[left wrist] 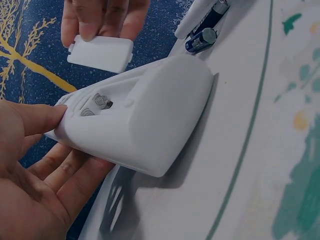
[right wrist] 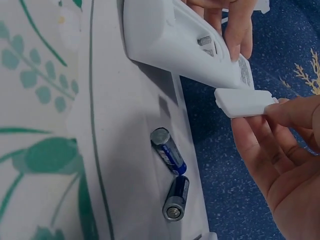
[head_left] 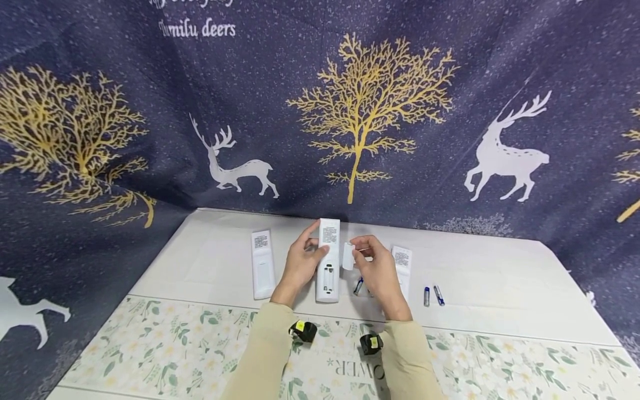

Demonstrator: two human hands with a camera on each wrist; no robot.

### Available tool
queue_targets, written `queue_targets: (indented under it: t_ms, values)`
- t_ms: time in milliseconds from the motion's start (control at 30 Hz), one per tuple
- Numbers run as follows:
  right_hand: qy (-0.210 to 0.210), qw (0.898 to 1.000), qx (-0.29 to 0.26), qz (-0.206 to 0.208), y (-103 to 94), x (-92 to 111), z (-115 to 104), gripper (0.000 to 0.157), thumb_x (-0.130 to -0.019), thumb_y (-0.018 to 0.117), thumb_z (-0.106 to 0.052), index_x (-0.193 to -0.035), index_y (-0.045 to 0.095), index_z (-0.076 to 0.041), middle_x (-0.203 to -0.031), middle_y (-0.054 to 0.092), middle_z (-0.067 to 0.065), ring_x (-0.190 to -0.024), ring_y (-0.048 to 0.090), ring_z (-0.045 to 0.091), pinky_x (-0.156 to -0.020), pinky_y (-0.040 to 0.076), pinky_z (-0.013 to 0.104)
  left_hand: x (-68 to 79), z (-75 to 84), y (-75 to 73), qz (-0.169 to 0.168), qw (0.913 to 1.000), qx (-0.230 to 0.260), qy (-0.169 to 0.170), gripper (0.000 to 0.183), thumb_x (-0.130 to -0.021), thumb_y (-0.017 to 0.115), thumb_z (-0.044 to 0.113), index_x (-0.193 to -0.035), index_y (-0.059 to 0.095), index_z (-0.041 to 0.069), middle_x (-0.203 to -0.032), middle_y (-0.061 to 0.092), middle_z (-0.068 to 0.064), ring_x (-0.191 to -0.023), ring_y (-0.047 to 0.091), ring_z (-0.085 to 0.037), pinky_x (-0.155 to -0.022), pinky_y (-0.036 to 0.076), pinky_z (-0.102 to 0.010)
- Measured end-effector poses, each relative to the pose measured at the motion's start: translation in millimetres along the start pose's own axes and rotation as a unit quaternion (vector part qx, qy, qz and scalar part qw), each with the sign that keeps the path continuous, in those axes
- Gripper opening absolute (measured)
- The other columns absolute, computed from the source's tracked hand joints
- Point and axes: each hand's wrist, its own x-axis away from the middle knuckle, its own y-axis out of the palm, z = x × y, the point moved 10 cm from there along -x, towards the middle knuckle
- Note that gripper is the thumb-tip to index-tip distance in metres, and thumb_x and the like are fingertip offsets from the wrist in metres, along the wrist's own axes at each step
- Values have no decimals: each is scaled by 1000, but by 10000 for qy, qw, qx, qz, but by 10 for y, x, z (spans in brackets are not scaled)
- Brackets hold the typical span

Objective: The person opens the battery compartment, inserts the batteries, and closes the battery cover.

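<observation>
My left hand (head_left: 301,265) grips a white remote control (head_left: 329,230) by its side, thumb on its back face. The remote's back is toward me, and its battery compartment (head_left: 328,279) lies uncovered, with bare metal springs (left wrist: 101,100) inside. Just right of it, my right hand (head_left: 376,266) pinches a white battery cover (head_left: 348,256) between thumb and fingers, held apart from the remote. Under the right hand, a blue and silver battery (head_left: 358,286) lies on the table; a second battery (right wrist: 177,199) touches its end in the right wrist view.
Another white remote (head_left: 263,266) lies face down at the left, its cover on. A third remote (head_left: 402,258) is partly hidden behind the right hand. Two more batteries (head_left: 426,296) lie further right. The white table (head_left: 490,272) meets a dark printed cloth (head_left: 320,166) behind.
</observation>
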Motion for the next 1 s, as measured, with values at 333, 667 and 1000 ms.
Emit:
queue_targets:
  t_ms: [333,667,1000]
  values:
    - [579,9965,484,-359,110,17,189,28,-97,66,6,-123,70,-3,-114,72,17,-102,70,30,-79,61,37,6,19,-10,-13,10000,-41,69,69,-98,73,5,-161,49,19,-111,74,-13,-82,65,-15,-83,54,-34]
    - [834,9927,599,-635,198,33,291,30,-97,64,8,-124,69,-1,-110,70,14,-95,71,25,-75,62,35,3,19,-4,-29,9999,101,118,69,-98,72,3,-160,49,18,-112,75,-14,-88,70,-19,-111,45,-52]
    - [933,9895,787,-777,235,44,324,33,-96,66,7,-128,69,-1,-113,70,15,-95,72,26,-74,62,34,15,46,3,21,9997,192,140,68,-97,72,1,-160,50,17,-111,75,-16,-93,69,-25,-115,42,-54]
